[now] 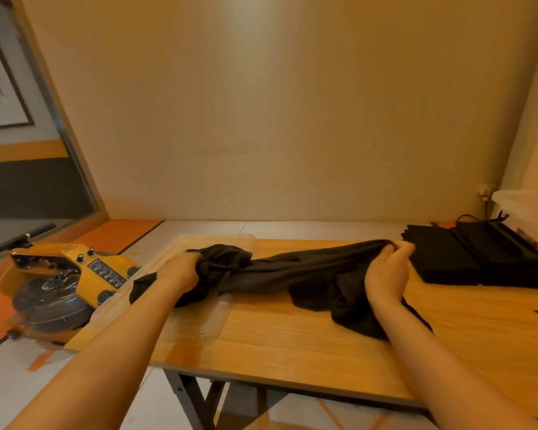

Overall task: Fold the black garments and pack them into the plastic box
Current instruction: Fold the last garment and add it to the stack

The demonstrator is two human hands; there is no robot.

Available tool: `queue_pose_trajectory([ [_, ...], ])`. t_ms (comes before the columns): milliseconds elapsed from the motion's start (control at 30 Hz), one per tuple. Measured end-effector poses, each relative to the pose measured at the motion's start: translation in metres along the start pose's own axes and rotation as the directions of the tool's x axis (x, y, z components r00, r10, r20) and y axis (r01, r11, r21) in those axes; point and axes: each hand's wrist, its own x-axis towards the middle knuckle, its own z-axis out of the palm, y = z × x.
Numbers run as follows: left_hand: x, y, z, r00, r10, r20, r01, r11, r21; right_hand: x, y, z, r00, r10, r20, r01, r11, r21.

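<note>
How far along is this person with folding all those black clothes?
Partway. A stack of folded black garments already sits at the table's right end. The left hand and right hand grip one unfolded black garment stretched between them. The plastic box behind the stack seems not packed yet.

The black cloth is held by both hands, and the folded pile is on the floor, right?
Not quite. Both hands, left and right, do hold the cloth, but the head view shows the folded pile on the table, not the floor.
</note>
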Motion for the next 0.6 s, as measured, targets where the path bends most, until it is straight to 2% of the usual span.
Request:
queue_pose_trajectory([
  [33,-0.002,-0.001,-0.007,0.983,-0.028,-0.180,0.027,1.000,-0.009,0.008,-0.009,-0.007,0.998,0.024,-0.056,-0.020,0.997,0.072],
  [67,-0.003,-0.003,-0.013,0.930,-0.053,-0.365,0.046,0.999,-0.026,0.015,-0.015,-0.012,0.996,0.027,-0.088,-0.017,0.993,0.119],
  [100,-0.004,-0.004,-0.019,0.869,-0.073,-0.490,0.052,0.997,-0.057,0.017,-0.020,-0.016,0.997,0.007,-0.079,0.003,0.991,0.132],
  [133,-0.002,-0.006,-0.022,0.845,-0.088,-0.528,0.058,0.996,-0.073,0.014,-0.023,-0.014,0.999,-0.029,-0.018,0.030,0.993,0.111],
  [167,0.000,-0.004,-0.022,0.871,-0.085,-0.484,0.055,0.996,-0.076,0.009,-0.022,-0.011,0.993,-0.072,0.094,0.066,0.996,0.058],
  [233,0.003,0.003,-0.013,0.984,-0.016,-0.179,0.012,1.000,-0.022,-0.005,-0.007,-0.001,0.910,-0.103,0.402,0.171,0.976,-0.138],
  [267,0.001,0.008,-0.007,1.000,-0.002,0.011,0.001,1.000,0.026,-0.011,0.003,0.005,0.839,-0.067,0.539,0.237,0.938,-0.252],
  [300,-0.002,0.013,0.000,0.986,-0.012,0.167,0.001,0.998,0.068,-0.017,0.011,0.009,0.765,-0.026,0.643,0.323,0.880,-0.348],
  [333,-0.005,0.019,0.006,0.966,-0.028,0.256,0.002,0.995,0.102,-0.022,0.018,0.012,0.704,-0.009,0.710,0.412,0.820,-0.398],
  [367,-0.008,0.026,0.011,0.961,-0.023,0.275,-0.013,0.991,0.130,-0.025,0.022,0.014,0.664,-0.013,0.747,0.474,0.780,-0.408],
  [433,-0.019,0.045,0.016,0.981,0.082,0.177,-0.107,0.985,0.137,-0.027,0.022,0.015,0.660,-0.061,0.749,0.471,0.810,-0.349],
  [500,-0.033,0.075,0.015,0.965,0.257,0.057,-0.261,0.963,0.073,-0.021,0.016,0.012,0.716,-0.123,0.687,0.392,0.886,-0.249],
  [600,-0.048,0.126,0.018,0.894,0.443,0.067,-0.426,0.886,-0.186,0.001,0.004,-0.005,0.791,-0.207,0.575,0.414,0.874,-0.255],
])
